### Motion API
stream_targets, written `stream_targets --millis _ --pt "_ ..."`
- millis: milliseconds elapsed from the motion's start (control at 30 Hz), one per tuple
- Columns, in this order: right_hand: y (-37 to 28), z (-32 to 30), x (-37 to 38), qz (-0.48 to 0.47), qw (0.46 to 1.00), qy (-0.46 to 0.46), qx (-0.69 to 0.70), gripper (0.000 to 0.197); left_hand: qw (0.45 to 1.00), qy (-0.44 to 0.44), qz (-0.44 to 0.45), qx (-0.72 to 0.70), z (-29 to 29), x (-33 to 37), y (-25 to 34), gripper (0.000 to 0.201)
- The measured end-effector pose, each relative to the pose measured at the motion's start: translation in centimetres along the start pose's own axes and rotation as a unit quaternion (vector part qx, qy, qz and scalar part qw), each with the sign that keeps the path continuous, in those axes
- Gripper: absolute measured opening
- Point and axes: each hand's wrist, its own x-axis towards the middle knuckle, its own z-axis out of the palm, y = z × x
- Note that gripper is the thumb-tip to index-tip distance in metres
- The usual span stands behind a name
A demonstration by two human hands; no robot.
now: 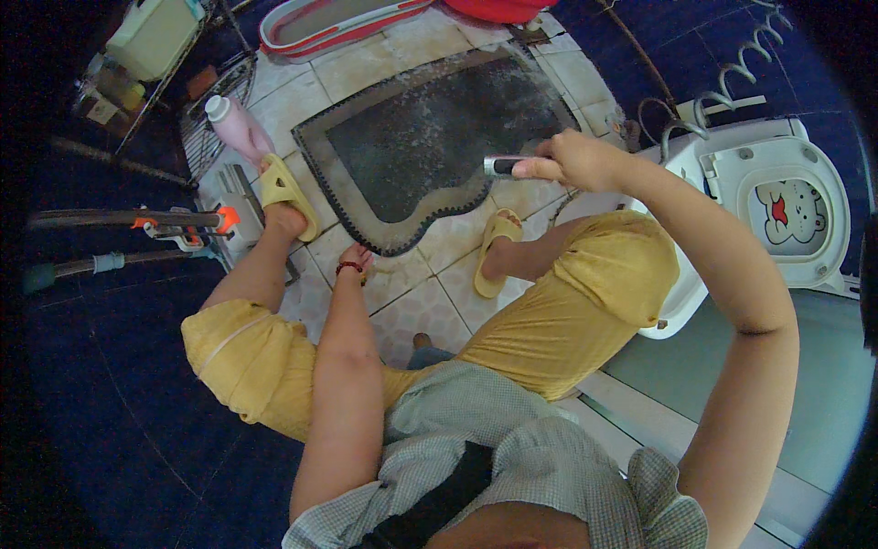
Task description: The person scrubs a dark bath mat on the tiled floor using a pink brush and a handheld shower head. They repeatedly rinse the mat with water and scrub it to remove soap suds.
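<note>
A dark grey floor mat (pixel 430 128) with a lighter border and a wavy near edge lies on the tiles, its surface wet and speckled with pale foam. My left hand (pixel 357 261) is down at the mat's near edge, fingers closed on its rim; the fingertips are partly hidden. Above the mat's right side, my right hand (pixel 581 163) is wrapped round a silver-and-black spray head (pixel 500 166), which points left. A grey coiled hose (pixel 732 78) hangs behind that hand; where it joins the spray head is hidden.
A white toilet (pixel 805 128) with its lid up stands at the right. A pink bottle (pixel 240 128) and a mop (pixel 183 220) are at the left, near a wire rack (pixel 160 87). A red-and-white basin (pixel 338 27) sits at the back. My yellow slippers (pixel 291 197) flank the mat's near side.
</note>
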Motion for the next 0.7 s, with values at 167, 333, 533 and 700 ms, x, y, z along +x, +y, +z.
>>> stream_targets --millis 167,333,533,700 --pt "4.9 -1.5 0.0 0.133 0.99 0.012 -0.041 0.085 0.999 -0.032 0.01 -0.008 3.5 -0.4 -2.3 0.038" --pt "0.9 -0.7 -0.3 0.006 0.999 -0.019 0.037 0.08 1.0 -0.008 0.023 0.012 0.6 -1.2 0.1 0.038" --pt "4.8 -1.5 0.1 0.11 0.982 0.053 -0.144 0.074 1.0 -0.015 0.021 0.006 4.9 -4.7 -1.4 0.015" --pt "-5.4 1.5 -2.2 -0.119 0.988 -0.062 -0.082 0.068 0.991 0.094 0.06 0.07 4.9 -5.8 -1.7 0.008"
